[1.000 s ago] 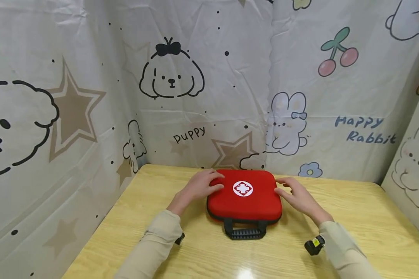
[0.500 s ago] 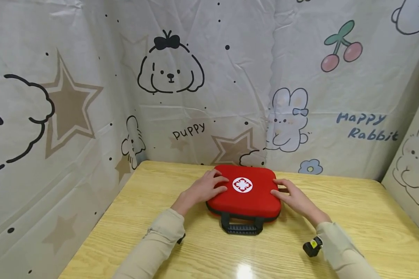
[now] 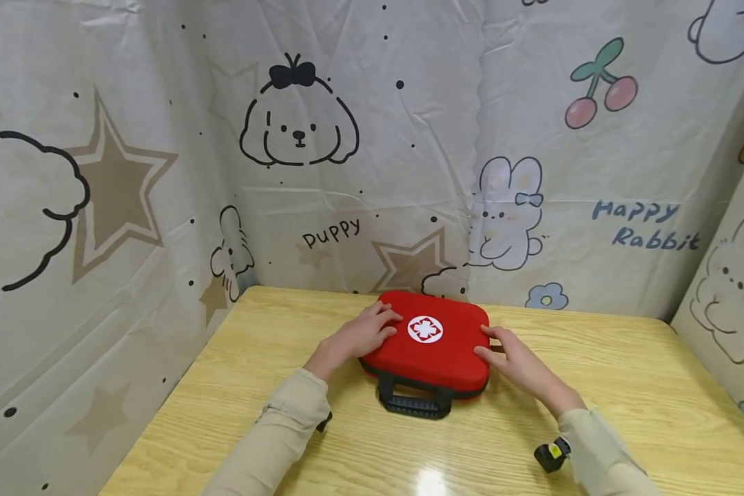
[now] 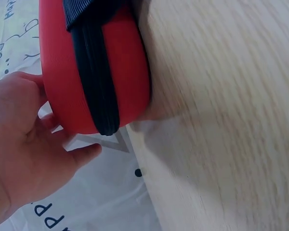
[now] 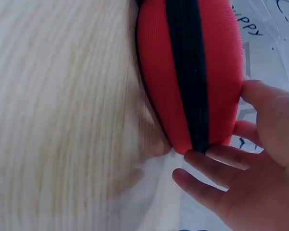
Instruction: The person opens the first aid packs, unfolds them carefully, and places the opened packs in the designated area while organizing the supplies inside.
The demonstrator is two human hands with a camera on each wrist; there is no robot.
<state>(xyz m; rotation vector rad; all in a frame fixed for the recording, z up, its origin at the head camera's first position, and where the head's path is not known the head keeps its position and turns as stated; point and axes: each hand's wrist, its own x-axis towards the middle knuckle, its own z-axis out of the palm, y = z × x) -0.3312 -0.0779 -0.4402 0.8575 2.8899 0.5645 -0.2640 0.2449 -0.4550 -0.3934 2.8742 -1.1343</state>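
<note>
A red first-aid case [image 3: 434, 362] with a white cross emblem on its lid lies flat on the wooden table. Its black handle [image 3: 414, 405] points toward me, angled slightly left. My left hand [image 3: 361, 332] rests on the case's left side, fingertips spread over the edge of the lid. On the opposite side, my right hand [image 3: 516, 359] touches the lid's right edge with loosely spread fingers. The black zipper [image 5: 190, 82] along the side is closed in the right wrist view, where several fingertips reach the far corner. In the left wrist view, one finger [image 4: 86, 154] extends past the case's end.
The light wooden table [image 3: 273, 441] extends around the case on both sides and in front. Behind it and to the left hangs a white printed cloth [image 3: 322, 207] with puppy, star and rabbit drawings. A black wrist camera [image 3: 552, 455] sits below my right sleeve.
My right hand has come in from beside the case to its edge. The case has turned slightly clockwise between my hands, its handle swinging left. The head view has shifted a little.
</note>
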